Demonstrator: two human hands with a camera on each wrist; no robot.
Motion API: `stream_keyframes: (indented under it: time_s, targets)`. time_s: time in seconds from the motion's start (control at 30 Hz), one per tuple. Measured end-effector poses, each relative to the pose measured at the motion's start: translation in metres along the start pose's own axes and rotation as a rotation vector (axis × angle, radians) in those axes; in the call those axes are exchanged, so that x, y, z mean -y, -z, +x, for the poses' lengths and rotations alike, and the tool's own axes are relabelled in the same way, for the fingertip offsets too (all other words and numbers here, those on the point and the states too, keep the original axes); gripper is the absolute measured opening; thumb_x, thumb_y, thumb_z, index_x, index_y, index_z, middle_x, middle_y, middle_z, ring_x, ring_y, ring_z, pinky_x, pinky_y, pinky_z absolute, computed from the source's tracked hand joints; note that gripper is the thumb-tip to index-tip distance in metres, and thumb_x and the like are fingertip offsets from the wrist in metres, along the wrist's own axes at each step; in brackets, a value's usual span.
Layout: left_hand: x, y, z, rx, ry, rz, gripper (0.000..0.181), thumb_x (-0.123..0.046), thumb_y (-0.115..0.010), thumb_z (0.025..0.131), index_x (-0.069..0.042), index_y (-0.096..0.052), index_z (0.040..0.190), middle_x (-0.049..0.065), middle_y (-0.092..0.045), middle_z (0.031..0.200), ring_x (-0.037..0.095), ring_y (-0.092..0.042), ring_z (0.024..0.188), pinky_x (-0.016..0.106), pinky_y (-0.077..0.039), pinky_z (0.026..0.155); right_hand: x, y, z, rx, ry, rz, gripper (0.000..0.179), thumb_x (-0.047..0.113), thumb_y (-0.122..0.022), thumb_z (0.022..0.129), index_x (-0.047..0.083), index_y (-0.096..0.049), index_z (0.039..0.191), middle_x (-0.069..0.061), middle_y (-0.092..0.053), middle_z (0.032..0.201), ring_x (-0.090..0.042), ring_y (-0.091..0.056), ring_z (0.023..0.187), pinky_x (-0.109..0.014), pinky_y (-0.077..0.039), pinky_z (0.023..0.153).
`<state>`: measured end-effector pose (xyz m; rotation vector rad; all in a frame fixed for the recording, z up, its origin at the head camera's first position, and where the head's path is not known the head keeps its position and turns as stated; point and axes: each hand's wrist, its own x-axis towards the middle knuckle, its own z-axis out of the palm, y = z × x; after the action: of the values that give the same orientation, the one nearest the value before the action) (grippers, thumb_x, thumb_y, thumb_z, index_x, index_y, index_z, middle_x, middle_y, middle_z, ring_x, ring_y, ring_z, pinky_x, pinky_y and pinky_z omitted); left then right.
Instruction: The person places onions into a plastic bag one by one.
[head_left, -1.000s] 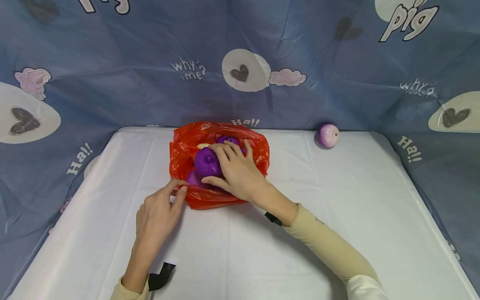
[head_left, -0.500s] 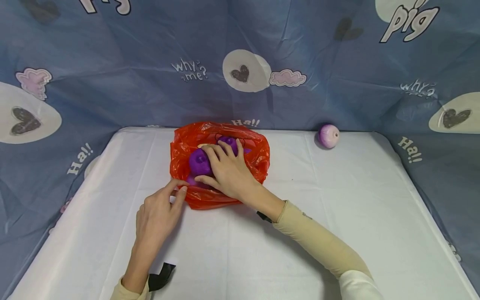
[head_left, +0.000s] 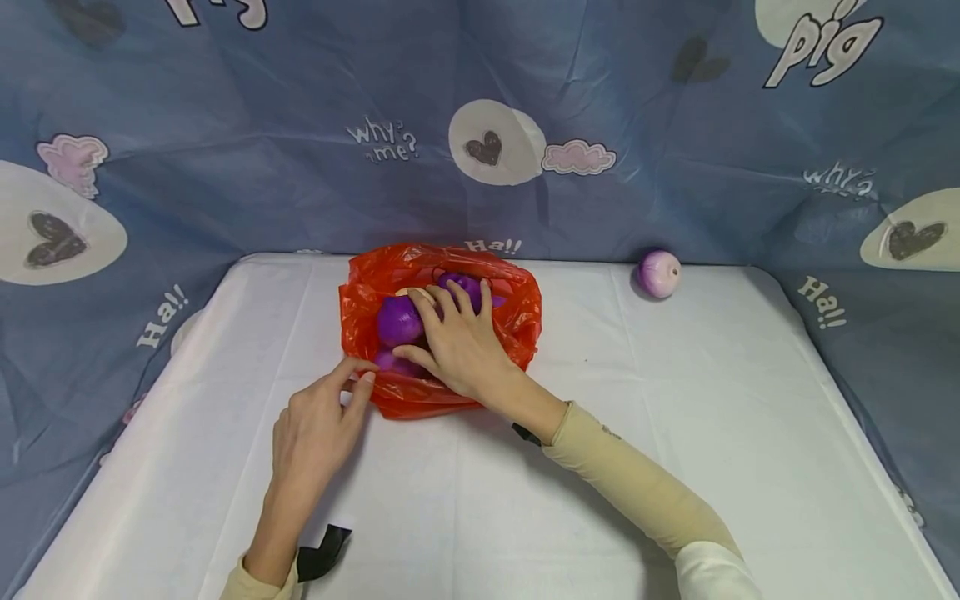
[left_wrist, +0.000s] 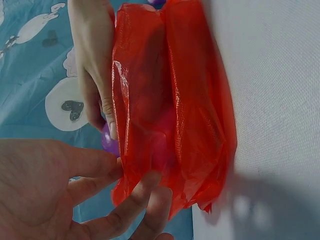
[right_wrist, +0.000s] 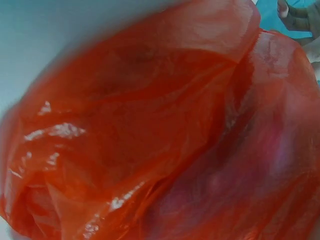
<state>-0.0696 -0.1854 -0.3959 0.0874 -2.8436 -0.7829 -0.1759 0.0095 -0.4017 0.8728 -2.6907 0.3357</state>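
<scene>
Several purple balls (head_left: 399,321) sit in the red bag (head_left: 517,312) mid-table w/ right hand (head_left: 461,346) curled over one, left hand (head_left: 318,425) pinching the bag's near edge; bag looks thin, slippery, tear-prone, balls prob light & smooth, so cup them from the sides

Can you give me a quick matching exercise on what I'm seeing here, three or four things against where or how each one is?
Things:
1. red plastic bag
2. right hand
3. left hand
4. pale purple onion

States:
A. alone at the table's far edge, by the backdrop
B. pinches the bag's near rim
C. lies open on the white table, purple items inside
D. reaches into the bag, gripping a purple ball

Pairs: 1-C, 2-D, 3-B, 4-A
</scene>
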Motion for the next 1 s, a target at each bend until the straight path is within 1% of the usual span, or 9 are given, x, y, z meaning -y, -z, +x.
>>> stream_keyframes:
  time_s: [0.27,0.43,0.63,0.83,1.0]
  targets:
    - [-0.001,0.002,0.001,0.016,0.008,-0.002,0.025,-0.032,-0.060,0.110,-0.020,-0.075,0.125,0.015,-0.082,0.108,0.031,-0.077,0.075,0.032,-0.046,0.050,0.000,0.000,0.000,0.055,-0.015,-0.029,0.076,0.065,-0.057,0.103,0.018,-0.043,0.160,-0.012,-0.060,0.153,-0.042,-0.045,0.154,-0.079,-0.024,0.125]
    - [-0.001,0.002,0.000,0.010,0.010,-0.006,0.024,-0.032,-0.059,0.110,-0.021,-0.076,0.124,0.014,-0.082,0.108,0.031,-0.077,0.074,0.032,-0.045,0.049,0.001,0.001,-0.001,0.065,-0.022,-0.020,0.077,0.065,-0.059,0.103,0.016,-0.042,0.161,-0.013,-0.060,0.153,-0.042,-0.045,0.154,-0.078,-0.023,0.126]
    - [0.000,0.002,0.000,0.004,0.013,-0.010,0.023,-0.032,-0.060,0.110,-0.022,-0.076,0.124,0.015,-0.082,0.108,0.029,-0.075,0.072,0.032,-0.044,0.049,0.000,0.007,-0.005,0.095,-0.053,0.022,0.075,0.061,-0.063,0.103,0.018,-0.043,0.161,-0.009,-0.058,0.156,-0.040,-0.044,0.153,-0.077,-0.021,0.127]
    - [-0.001,0.002,0.000,0.004,0.009,-0.009,0.024,-0.032,-0.060,0.110,-0.022,-0.076,0.123,0.015,-0.082,0.108,0.029,-0.075,0.072,0.032,-0.045,0.050,-0.007,0.020,-0.008,0.081,-0.084,0.064,0.068,0.057,-0.062,0.105,0.019,-0.046,0.159,-0.010,-0.056,0.157,-0.039,-0.042,0.155,-0.078,-0.019,0.126]
    - [-0.001,0.000,0.000,-0.007,0.010,-0.002,0.022,-0.031,-0.061,0.109,-0.022,-0.076,0.121,0.013,-0.082,0.106,0.027,-0.074,0.071,0.031,-0.044,0.050,-0.021,0.031,-0.011,0.060,-0.132,0.112,0.067,0.056,-0.061,0.106,0.019,-0.046,0.159,-0.010,-0.054,0.158,-0.039,-0.041,0.156,-0.078,-0.017,0.126]
